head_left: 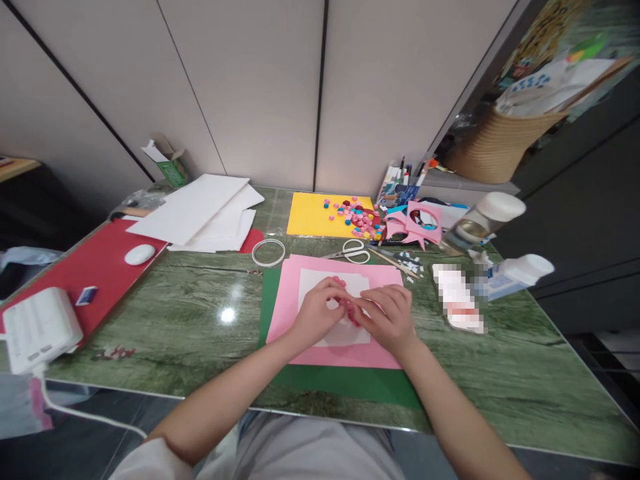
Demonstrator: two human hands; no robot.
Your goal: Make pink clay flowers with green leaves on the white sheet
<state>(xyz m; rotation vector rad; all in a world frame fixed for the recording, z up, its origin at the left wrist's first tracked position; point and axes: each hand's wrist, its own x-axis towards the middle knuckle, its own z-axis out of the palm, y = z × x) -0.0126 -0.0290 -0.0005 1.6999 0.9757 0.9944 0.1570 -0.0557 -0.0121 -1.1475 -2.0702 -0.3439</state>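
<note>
A pink card (300,307) with a white panel (320,283) lies on a green sheet (350,383) in front of me. Both hands rest on the white panel, fingertips meeting. My left hand (315,310) has its fingers curled in a pinch. My right hand (387,313) is also curled, fingers pressed on small pink and red paper pieces (350,310) between the two hands. A few more pink pieces (339,281) sit just above my left fingers.
Scissors (350,251), a tape ring (269,252) and a yellow sheet (310,213) with several coloured paper coils lie behind the card. White sheets (200,210), a mouse (139,254), a red mat (95,267), a glue bottle (515,273) and a jar (483,220) stand around.
</note>
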